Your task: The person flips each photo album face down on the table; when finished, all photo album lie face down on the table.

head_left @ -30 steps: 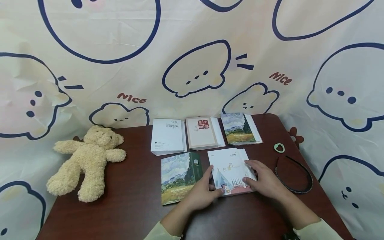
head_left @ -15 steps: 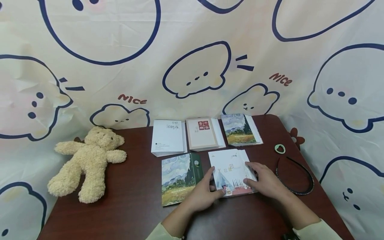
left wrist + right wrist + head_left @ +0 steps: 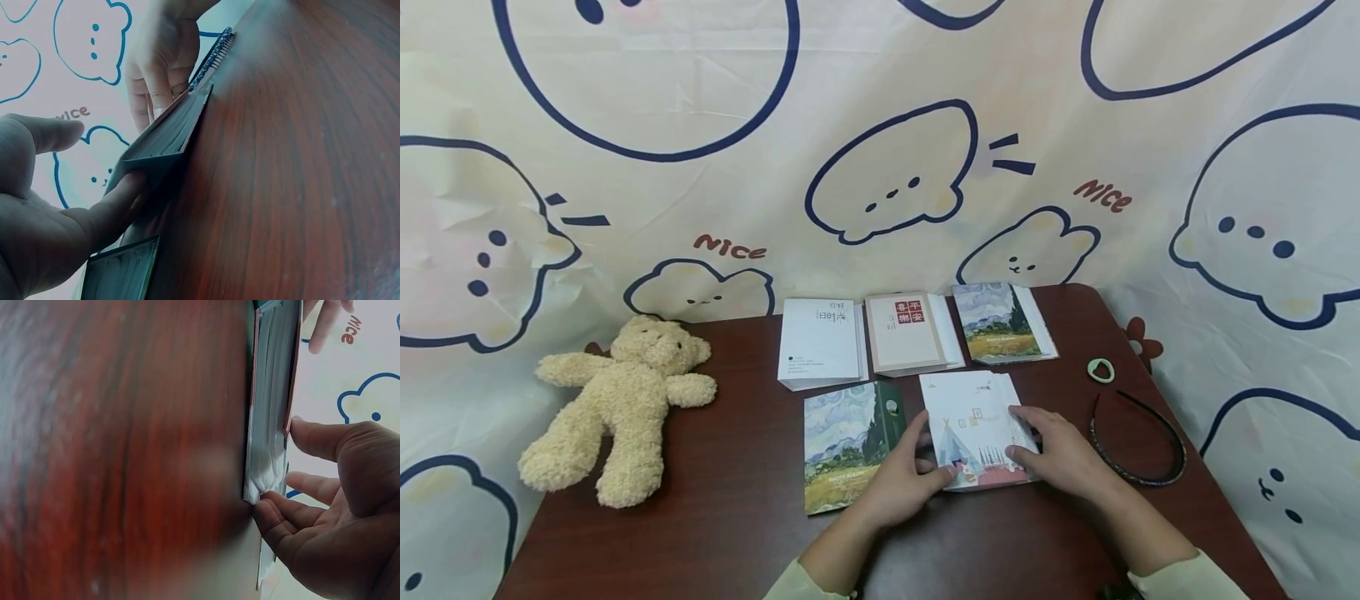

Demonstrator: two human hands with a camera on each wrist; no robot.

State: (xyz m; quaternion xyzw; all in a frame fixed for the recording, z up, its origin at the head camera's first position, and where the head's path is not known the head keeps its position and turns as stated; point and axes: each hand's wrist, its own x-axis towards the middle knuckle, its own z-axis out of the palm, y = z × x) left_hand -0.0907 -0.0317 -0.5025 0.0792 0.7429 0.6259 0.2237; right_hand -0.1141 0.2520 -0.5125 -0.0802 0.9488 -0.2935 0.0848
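A white photo album [image 3: 966, 417] with a tent picture lies in front of me on the table. My left hand [image 3: 898, 479] is at its spine side; in the left wrist view a finger [image 3: 119, 200] touches the spine while the thumb [image 3: 59, 134] stays raised off the cover. At the opposite, page-edge side is my right hand [image 3: 1063, 450]. The right wrist view shows its thumb [image 3: 319, 437] against the cover and curled fingertips [image 3: 269, 515] at the bottom edge, pinching the album. Just left lies a landscape-painted photo album [image 3: 842, 450].
Behind stand a white album [image 3: 818, 342], a beige album [image 3: 906, 333] and another painted album [image 3: 1000, 321] in a row. A teddy bear [image 3: 625, 408] lies at the left. Toward the right edge are a green ring-shaped item [image 3: 1101, 370] and a black headband [image 3: 1172, 458].
Both hands keep their places at the white photo album, with only slight finger shifts. The left thumb has drawn back a little from the cover's lower corner.
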